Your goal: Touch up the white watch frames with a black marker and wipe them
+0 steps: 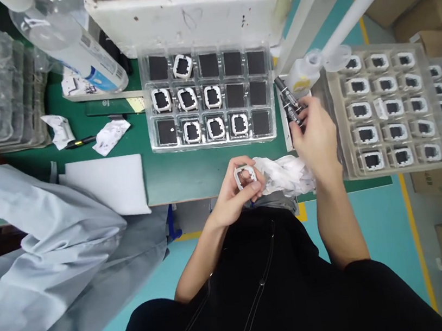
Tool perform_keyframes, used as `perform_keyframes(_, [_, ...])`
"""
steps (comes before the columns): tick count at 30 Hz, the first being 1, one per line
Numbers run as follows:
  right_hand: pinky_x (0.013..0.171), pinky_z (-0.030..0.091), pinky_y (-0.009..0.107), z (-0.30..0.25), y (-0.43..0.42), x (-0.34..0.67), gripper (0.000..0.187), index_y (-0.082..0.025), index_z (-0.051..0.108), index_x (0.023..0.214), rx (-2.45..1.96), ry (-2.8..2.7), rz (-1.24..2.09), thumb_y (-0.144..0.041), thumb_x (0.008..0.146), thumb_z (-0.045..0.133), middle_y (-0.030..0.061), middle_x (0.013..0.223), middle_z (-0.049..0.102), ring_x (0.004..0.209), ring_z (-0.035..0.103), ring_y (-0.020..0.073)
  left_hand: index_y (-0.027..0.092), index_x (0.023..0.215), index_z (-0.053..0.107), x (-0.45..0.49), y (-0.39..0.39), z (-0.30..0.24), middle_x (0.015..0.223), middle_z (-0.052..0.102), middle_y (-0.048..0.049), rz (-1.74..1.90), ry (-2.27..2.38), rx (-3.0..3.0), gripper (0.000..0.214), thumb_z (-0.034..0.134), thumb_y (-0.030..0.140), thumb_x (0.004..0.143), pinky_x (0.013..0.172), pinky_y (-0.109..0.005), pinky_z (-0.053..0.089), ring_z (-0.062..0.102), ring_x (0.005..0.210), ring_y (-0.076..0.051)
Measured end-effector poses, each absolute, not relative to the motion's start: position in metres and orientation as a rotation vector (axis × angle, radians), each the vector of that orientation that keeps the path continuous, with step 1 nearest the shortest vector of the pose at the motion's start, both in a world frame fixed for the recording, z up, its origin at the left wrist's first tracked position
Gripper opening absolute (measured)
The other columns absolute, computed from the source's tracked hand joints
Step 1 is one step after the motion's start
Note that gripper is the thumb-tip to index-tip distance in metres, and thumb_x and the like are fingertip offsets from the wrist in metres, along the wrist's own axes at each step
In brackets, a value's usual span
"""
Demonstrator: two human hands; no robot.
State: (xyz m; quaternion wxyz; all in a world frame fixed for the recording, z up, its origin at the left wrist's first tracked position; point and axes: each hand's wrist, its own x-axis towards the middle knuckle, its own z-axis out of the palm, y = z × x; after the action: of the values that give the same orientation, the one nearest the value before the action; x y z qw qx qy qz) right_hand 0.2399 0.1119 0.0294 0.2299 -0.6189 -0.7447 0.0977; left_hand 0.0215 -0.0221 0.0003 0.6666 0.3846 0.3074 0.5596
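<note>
My left hand [241, 190] is closed around a small white rounded-square plastic frame [245, 177], held low in front of my body near the table edge. My right hand [315, 136] is at the right end of the table, its thumb and fingers closed on a black marker pen [294, 116]. Another black marker pen [284, 91] lies against it. A crumpled white cloth [283, 174] sits between my two hands at the table edge. Beyond them, a clear plastic tray [213, 143] carries several similar white frames [216, 128] in some of its pockets; other pockets show dark bottoms.
Stacked trays of frames stand at the right [347, 167] and far left [13, 126]. A clear bottle [96, 68] leans at the back left, near crumpled paper [112, 136] and a white foam sheet [104, 187]. A co-worker's grey-blue sleeve [46, 212] is at left. A white post [315, 15] rises right.
</note>
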Motion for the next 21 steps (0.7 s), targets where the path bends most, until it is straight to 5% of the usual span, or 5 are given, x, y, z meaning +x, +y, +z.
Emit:
perform_keyframes(5, [0.099, 0.065, 0.053, 0.052, 0.089, 0.241, 0.030, -0.033, 0.068, 0.141, -1.153, -1.713, 0.477, -0.043, 0.114, 0.060, 0.0146, 0.136, 0.072, 0.117, 0.077, 0.0317, 0.032, 0.133, 0.048, 0.014, -0.029, 0.021, 0.088, 0.069, 0.0014, 1.248, 0.760, 0.926, 0.045, 0.080, 0.053, 0.109, 0.060, -0.029, 0.053, 0.066, 0.066, -0.016])
perform_keyframes(10, [0.060, 0.058, 0.043, 0.066, 0.062, 0.239, 0.043, -0.054, 0.072, 0.148, -0.798, -1.499, 0.820, -0.045, 0.106, 0.069, 0.0055, 0.106, 0.079, 0.082, 0.077, 0.0264, 0.034, 0.140, 0.047, 0.013, -0.041, 0.032, 0.096, 0.072, -0.0009, 1.210, 0.816, 1.051, 0.053, 0.086, 0.045, 0.106, 0.068, -0.032, 0.058, 0.066, 0.072, -0.016])
perform_keyframes(14, [0.046, 0.043, 0.037, 0.068, 0.041, 0.222, 0.033, -0.046, 0.069, 0.124, -0.737, -1.459, 0.711, -0.068, 0.100, 0.075, -0.0055, 0.063, 0.048, 0.052, 0.052, 0.0220, 0.033, 0.139, 0.048, 0.017, -0.044, 0.037, 0.099, 0.073, -0.0015, 1.234, 0.859, 1.086, 0.051, 0.087, 0.036, 0.106, 0.066, -0.028, 0.056, 0.069, 0.074, -0.015])
perform_keyframes(17, [0.048, 0.046, 0.037, 0.072, 0.017, 0.205, 0.038, -0.036, 0.062, 0.090, -0.738, -1.425, 0.631, -0.066, 0.113, 0.058, -0.0068, 0.056, 0.035, 0.045, 0.041, 0.0190, 0.033, 0.138, 0.050, 0.021, -0.044, 0.040, 0.098, 0.072, -0.0001, 1.273, 0.881, 1.120, 0.048, 0.085, 0.030, 0.107, 0.066, -0.026, 0.054, 0.067, 0.074, -0.014])
perform_keyframes(21, [0.074, 0.071, 0.057, 0.087, -0.018, 0.202, 0.018, -0.036, 0.068, 0.100, -0.868, -1.465, 0.788, -0.053, 0.106, 0.073, -0.0099, 0.058, 0.050, 0.045, 0.050, 0.0188, 0.033, 0.139, 0.053, 0.024, -0.048, 0.040, 0.096, 0.068, 0.0007, 1.273, 0.954, 1.167, 0.044, 0.083, 0.026, 0.107, 0.067, -0.027, 0.051, 0.064, 0.073, -0.014])
